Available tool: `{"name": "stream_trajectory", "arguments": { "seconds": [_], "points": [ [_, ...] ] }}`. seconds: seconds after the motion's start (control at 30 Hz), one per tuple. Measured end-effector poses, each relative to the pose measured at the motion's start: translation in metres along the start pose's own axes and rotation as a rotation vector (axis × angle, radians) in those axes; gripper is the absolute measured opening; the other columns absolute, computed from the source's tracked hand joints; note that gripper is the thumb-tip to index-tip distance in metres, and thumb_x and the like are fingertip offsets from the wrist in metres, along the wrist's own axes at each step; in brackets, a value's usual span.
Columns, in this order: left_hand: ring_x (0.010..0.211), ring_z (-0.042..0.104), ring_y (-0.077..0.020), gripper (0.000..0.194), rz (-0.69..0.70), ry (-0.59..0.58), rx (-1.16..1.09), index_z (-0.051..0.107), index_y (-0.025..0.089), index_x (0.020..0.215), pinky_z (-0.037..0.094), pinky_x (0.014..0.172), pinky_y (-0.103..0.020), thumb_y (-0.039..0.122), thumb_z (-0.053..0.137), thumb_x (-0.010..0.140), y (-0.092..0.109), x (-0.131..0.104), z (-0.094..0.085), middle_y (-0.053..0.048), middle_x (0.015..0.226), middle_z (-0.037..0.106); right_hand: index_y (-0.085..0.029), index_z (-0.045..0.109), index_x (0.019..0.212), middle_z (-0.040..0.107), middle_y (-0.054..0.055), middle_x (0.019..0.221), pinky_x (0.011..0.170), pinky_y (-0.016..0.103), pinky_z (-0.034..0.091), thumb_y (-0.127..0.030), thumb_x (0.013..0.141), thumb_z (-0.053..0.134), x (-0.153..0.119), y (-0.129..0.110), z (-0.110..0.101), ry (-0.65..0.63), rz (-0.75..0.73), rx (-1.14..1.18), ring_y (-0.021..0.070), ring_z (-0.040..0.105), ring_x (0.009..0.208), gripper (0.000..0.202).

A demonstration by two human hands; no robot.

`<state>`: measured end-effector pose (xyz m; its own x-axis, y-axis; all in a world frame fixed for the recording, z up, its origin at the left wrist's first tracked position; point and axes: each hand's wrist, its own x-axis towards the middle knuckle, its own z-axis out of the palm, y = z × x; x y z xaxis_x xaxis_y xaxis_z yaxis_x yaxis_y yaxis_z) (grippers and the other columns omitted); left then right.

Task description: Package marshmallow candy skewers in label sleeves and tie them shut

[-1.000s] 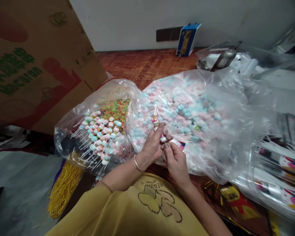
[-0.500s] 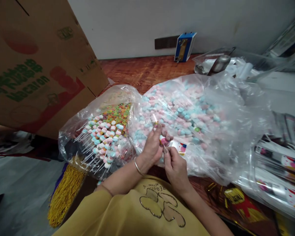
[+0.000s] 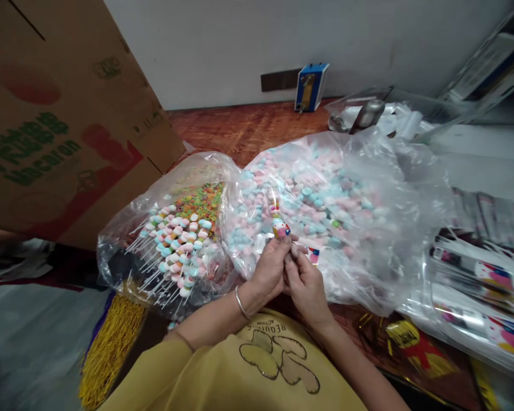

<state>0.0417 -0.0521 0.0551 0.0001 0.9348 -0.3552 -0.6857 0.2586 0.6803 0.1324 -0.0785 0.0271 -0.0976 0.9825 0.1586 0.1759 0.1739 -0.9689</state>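
Note:
A small printed clear wrapper with a candy skewer inside (image 3: 280,222) stands upright above my hands. My left hand (image 3: 273,264) is closed round its lower end. My right hand (image 3: 303,279) touches the left one, its thumb and fingers pinched at the wrapper's bottom; what lies between them is too small to name. Behind is a large clear bag of pink and blue marshmallows (image 3: 317,200). Another printed wrapper (image 3: 312,254) lies on it by my right hand. Left of that, marshmallow skewers on white sticks (image 3: 182,245) rest on a bag of colourful cereal rings (image 3: 205,200).
A large cardboard box (image 3: 68,125) stands at the left. A blue device (image 3: 310,87) sits by the wall, with a clear tray holding a metal scoop (image 3: 369,113) to its right. Packs of printed wrappers (image 3: 480,302) lie at the right; gold fringe (image 3: 111,348) hangs lower left.
My hands have come together at the wrapper's lower end, and the wrapped skewer now shows upright above them. The whole view has shifted slightly.

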Motion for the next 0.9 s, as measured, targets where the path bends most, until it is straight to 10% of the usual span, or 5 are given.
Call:
{"name": "stream_trajectory", "arguments": {
  "seconds": [0.2, 0.37, 0.9],
  "points": [
    [0.088, 0.068, -0.0182, 0.06, -0.035, -0.087, 0.158, 0.068, 0.014, 0.106, 0.05, 0.081, -0.028, 0.057, 0.089, 0.068, 0.007, -0.011, -0.003, -0.01, 0.099, 0.074, -0.021, 0.059, 0.087, 0.057, -0.003, 0.068, 0.057, 0.025, 0.042, -0.035, 0.101, 0.047, -0.003, 0.006, -0.007, 0.047, -0.049, -0.058, 0.0139, 0.053, 0.059, 0.023],
    [0.072, 0.06, -0.012, 0.048, 0.067, 0.053, 0.23, 0.067, 0.016, 0.089, 0.047, 0.072, -0.024, 0.051, 0.09, 0.067, 0.016, -0.004, -0.008, -0.001, 0.079, 0.068, -0.022, 0.057, 0.085, 0.054, -0.005, 0.065, 0.056, 0.024, 0.039, -0.034, 0.103, 0.046, -0.014, 0.006, -0.009, 0.039, -0.069, -0.114, 0.0125, 0.049, 0.055, 0.024],
    [0.084, 0.062, -0.0164, 0.036, 0.111, -0.076, 0.467, 0.077, 0.016, 0.088, 0.046, 0.082, -0.027, 0.05, 0.083, 0.077, 0.003, -0.016, -0.02, -0.004, 0.086, 0.071, -0.023, 0.056, 0.088, 0.049, -0.005, 0.066, 0.054, 0.024, 0.037, -0.045, 0.103, 0.048, -0.013, 0.016, -0.012, 0.13, 0.07, 0.085, 0.0124, 0.044, 0.057, 0.029]
  ]
}}
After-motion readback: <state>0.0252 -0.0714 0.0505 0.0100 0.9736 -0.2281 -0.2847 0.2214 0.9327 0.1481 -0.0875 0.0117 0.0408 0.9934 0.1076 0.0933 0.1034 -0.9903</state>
